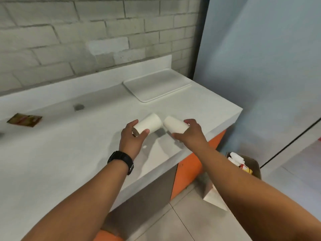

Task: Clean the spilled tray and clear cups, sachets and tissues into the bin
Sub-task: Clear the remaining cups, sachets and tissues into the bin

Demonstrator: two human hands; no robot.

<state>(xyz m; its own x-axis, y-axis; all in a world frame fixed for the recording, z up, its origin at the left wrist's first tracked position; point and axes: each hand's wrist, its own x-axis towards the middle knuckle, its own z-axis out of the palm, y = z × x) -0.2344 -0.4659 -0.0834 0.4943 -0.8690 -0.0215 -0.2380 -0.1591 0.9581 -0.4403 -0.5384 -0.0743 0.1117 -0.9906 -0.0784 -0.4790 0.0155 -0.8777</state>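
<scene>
My left hand (pixel 132 137) grips a white paper cup (pixel 149 125) lying on its side above the white counter (pixel 52 153). My right hand (pixel 190 133) grips a second white paper cup (pixel 174 125), also tipped sideways; the two cups nearly meet end to end. A white tray (pixel 157 84) lies bare at the counter's far right corner. A brown and red sachet (pixel 24 120) rests at the far left of the counter. The bin (pixel 255 168) stands on the floor to the right, below the counter edge, with tissues and sachets inside.
A grey round drain (pixel 79 106) sits in the counter left of the tray. A brick wall runs behind, a pale blue panel stands to the right. Below the counter are orange and grey cabinet fronts (pixel 186 169) and a tiled floor.
</scene>
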